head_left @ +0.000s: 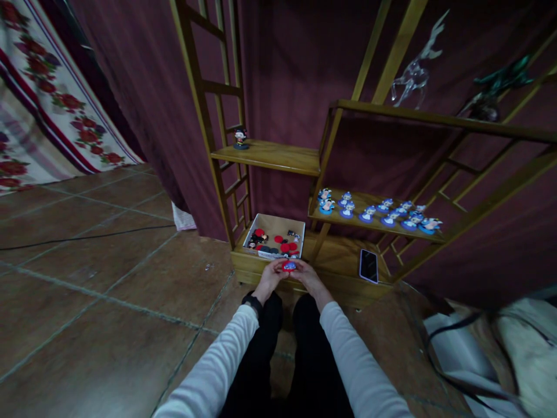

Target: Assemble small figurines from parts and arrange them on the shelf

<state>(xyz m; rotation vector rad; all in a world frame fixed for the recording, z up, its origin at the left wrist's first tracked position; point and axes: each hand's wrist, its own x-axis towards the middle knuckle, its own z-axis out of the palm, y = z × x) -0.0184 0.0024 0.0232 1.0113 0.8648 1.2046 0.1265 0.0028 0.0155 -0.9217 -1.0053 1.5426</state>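
Between my left hand [272,275] and my right hand [306,274] is a small figurine [289,266] with a red round base and blue-purple parts. Both hands grip it by its edges with the fingertips, just in front of the box's near wall. A cardboard box [281,220] stands beyond my hands on the low shelf. Inside it lie red discs [285,247], dark discs and several small dark figurines [261,238]. The fine detail of the held figurine is too small to make out.
Several blue and white figurines [368,213] stand on the middle shelf [391,232]. One dark figurine [240,138] is on the upper left shelf [278,155]. A phone [368,266] lies at the lower right. A clear deer ornament [413,75] stands above. Bags [522,348] sit on the floor.
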